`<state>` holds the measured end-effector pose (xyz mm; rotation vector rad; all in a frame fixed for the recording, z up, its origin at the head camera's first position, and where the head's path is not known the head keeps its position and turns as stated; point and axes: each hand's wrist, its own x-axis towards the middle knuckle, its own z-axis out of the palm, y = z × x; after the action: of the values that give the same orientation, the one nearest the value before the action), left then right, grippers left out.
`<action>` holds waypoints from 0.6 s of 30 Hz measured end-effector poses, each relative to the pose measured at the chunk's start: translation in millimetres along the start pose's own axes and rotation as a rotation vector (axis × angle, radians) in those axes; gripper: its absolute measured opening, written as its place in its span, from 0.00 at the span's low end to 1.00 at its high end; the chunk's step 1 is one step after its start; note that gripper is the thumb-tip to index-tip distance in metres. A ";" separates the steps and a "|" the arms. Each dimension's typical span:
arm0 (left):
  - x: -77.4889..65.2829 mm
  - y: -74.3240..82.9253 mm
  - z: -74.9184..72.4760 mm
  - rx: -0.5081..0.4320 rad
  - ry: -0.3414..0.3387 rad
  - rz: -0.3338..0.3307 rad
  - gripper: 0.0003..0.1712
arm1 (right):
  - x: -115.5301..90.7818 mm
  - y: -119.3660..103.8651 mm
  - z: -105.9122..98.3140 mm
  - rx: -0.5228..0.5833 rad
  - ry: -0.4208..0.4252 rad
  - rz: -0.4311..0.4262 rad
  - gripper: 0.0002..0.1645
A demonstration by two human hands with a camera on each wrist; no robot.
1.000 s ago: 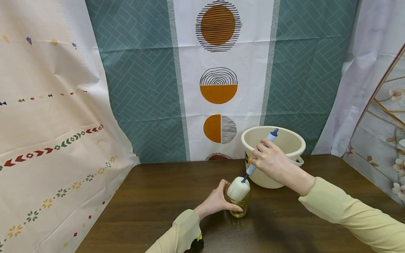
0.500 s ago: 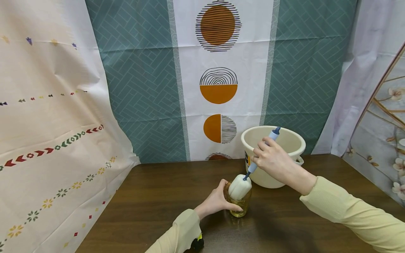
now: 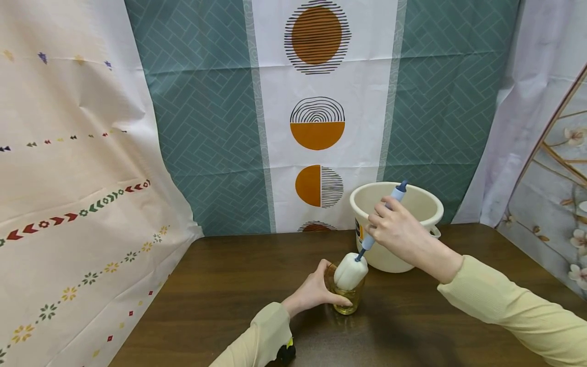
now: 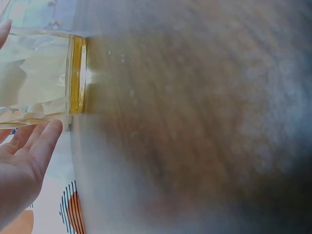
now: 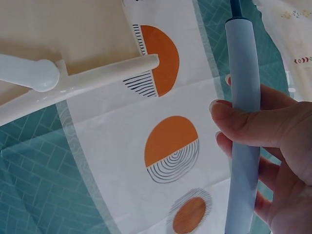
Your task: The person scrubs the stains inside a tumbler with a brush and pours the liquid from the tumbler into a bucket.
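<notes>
An amber glass cup (image 3: 347, 300) stands on the table, and my left hand (image 3: 316, 289) grips it round the side, thumb in front and fingers behind. In the left wrist view the cup (image 4: 39, 78) shows its thick yellow base against the tabletop. My right hand (image 3: 398, 233) holds a sponge cup brush by its light blue handle (image 5: 244, 107), thumb laid across it. The brush's white sponge head (image 3: 350, 272) sits tilted in the cup's mouth, its upper part above the rim and its lower part inside the glass.
A cream bucket (image 3: 390, 262) stands behind the right hand, near the table's back edge. Patterned curtains (image 3: 215, 127) hang behind and at both sides of the brown table (image 3: 238, 265). A small black object (image 3: 285, 354) lies beside the left sleeve.
The right hand has shifted slightly right, drawing the brush a little up, so the sponge head leans toward the cup's right side. The left hand and the cup stay in place.
</notes>
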<state>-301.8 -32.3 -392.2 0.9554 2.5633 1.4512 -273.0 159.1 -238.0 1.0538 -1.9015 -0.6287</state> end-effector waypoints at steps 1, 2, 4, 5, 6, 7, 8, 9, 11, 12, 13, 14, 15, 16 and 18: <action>0.1 -0.2 0.1 0.008 0.002 -0.002 0.36 | -0.5 0.8 1.0 -0.003 -0.001 -0.001 0.09; 0.4 -0.7 0.2 0.018 0.005 -0.004 0.37 | -0.5 1.4 0.3 -0.002 -0.005 -0.003 0.09; 1.4 -2.8 0.7 0.029 0.007 -0.007 0.37 | 0.3 2.5 -2.9 0.006 -0.012 -0.010 0.09; 2.2 -4.5 1.1 0.036 0.008 -0.010 0.38 | 0.8 3.0 -5.3 0.003 -0.016 -0.014 0.09; 3.2 -6.8 1.6 0.038 0.006 -0.012 0.38 | 1.2 3.6 -6.8 0.002 -0.017 -0.017 0.10; 4.4 -9.5 2.3 0.042 0.005 -0.015 0.39 | 1.5 4.1 -7.8 -0.005 -0.016 -0.021 0.10; 5.8 -12.7 3.1 0.044 0.005 -0.016 0.39 | 2.3 4.5 -10.4 -0.003 -0.019 -0.023 0.11; 7.0 -15.9 4.0 0.047 0.003 -0.017 0.39 | 2.7 5.0 -11.5 -0.006 -0.017 -0.024 0.11; 9.1 -21.6 5.8 0.052 0.004 -0.017 0.40 | 3.4 5.9 -12.9 -0.015 -0.018 -0.026 0.12; 9.9 -24.1 6.4 0.052 0.004 -0.013 0.40 | 3.8 6.2 -13.2 -0.014 -0.017 -0.026 0.12; 10.4 -25.9 7.1 0.050 0.005 -0.011 0.41 | 4.2 6.5 -13.9 -0.013 -0.020 -0.027 0.12; 10.8 -27.3 7.6 0.047 0.005 -0.008 0.41 | 4.7 6.6 -14.7 -0.011 -0.024 -0.026 0.12; 10.9 -28.0 7.9 0.046 0.005 -0.007 0.41 | 4.9 6.7 -14.7 -0.009 -0.025 -0.027 0.12; 11.0 -28.5 8.1 0.044 0.005 -0.007 0.41 | 5.1 6.9 -14.6 -0.007 -0.029 -0.027 0.12; 11.2 -28.9 8.3 0.041 0.004 -0.009 0.41 | 5.7 7.0 -14.8 0.000 -0.031 -0.027 0.12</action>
<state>-322.3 -30.7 -416.8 0.9456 2.6064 1.4059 -264.9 157.5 -222.7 1.0767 -1.9170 -0.6643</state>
